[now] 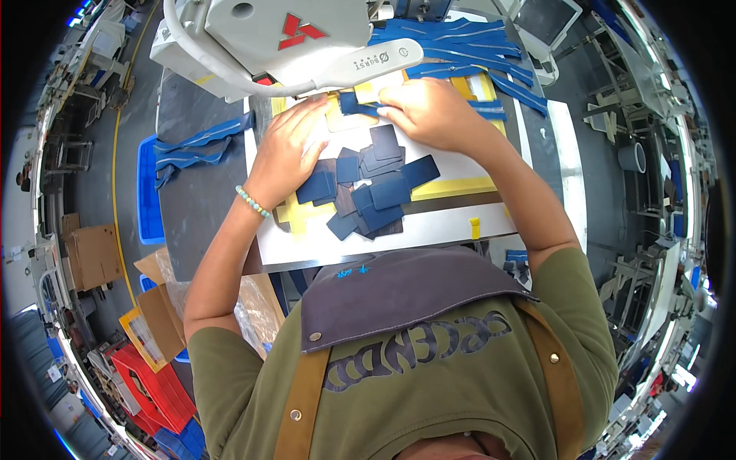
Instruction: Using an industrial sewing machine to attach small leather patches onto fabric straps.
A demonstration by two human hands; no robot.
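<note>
Under the white sewing machine head, my right hand (pixel 429 111) is closed, thumb and fingers pinching the end of a narrow blue strip (pixel 366 110). A small dark blue patch (pixel 349 103) lies at the strip's left end. My left hand (pixel 295 142) rests just left of it, fingers stretched out flat and pointing at the machine, holding nothing that I can see. The machine hides the stitching spot. Between my forearms, a loose pile of dark blue rectangular patches (pixel 391 192) lies overlapping on the white work surface (pixel 452 222).
The sewing machine (pixel 284 38) with its long white lever (pixel 368 65) overhangs the work. Many striped blue strips (pixel 475 50) lie at the far right, more strips (pixel 203 146) at left. A blue bin (pixel 147 192), cardboard box (pixel 93 257) and red crate (pixel 157 391) stand left.
</note>
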